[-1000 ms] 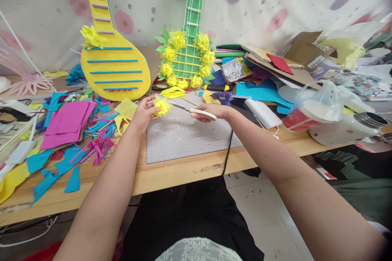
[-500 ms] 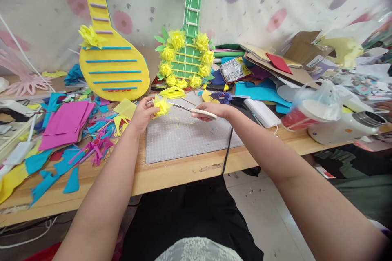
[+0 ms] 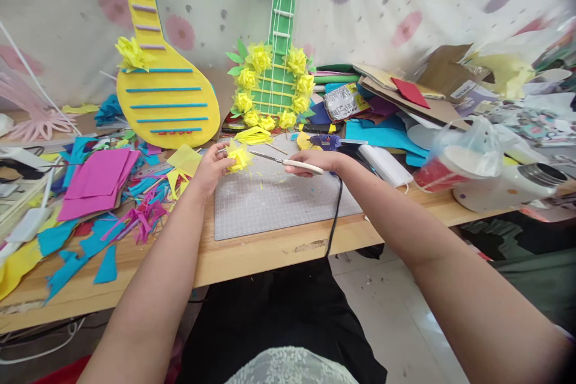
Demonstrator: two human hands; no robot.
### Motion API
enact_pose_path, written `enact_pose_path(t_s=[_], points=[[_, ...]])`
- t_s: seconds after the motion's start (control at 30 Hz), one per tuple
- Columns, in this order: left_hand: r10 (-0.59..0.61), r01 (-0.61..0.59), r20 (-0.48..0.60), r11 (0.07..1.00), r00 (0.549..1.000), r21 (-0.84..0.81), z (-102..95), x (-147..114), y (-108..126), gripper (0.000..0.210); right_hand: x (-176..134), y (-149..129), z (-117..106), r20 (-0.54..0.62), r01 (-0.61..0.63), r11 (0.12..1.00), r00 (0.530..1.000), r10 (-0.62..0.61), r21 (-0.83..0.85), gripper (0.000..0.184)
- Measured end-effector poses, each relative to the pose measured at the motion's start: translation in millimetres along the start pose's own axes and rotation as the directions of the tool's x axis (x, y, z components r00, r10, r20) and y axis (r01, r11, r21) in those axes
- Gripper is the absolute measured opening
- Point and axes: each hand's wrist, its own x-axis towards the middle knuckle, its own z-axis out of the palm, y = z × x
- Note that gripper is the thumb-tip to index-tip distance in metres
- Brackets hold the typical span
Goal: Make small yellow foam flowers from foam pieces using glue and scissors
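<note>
On the pale wooden table, wood separates the front edge from a grey gridded mat with open room nearest the person. The right hand grips white-handled metal scissors, slightly farther right than before; near their tips, the left hand pinches a yellow paper flower.

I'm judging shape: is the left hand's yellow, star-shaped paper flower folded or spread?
Spread: the yellow flower shows pointed petals fanning outward beside the left hand.
</note>
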Motion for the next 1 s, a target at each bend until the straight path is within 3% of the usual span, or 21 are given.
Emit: enact_pose_path(t_s=[0.3, 0.8, 1.0], points=[[0.008, -0.007, 0.02, 1.0, 1.0, -0.012, 1.1, 1, -3, 0.053, 0, -6, 2, 0.03, -0.043, 0.996, 0.999, 0.041, 0.072, 0.056], [0.013, -0.013, -0.011, 1.0, 1.0, 0.014, 0.2, 5, -7, 0.057, -2, -12, -6, -0.056, -0.134, 0.989, 0.99, 0.131, -0.054, 0.056], [-0.007, 0.007, 0.006, 0.999, 1.0, 0.052, 5.2, 2, -7, 0.059, 3, -19, -7, -0.031, -0.146, 0.982, 0.989, 0.143, -0.119, 0.059]])
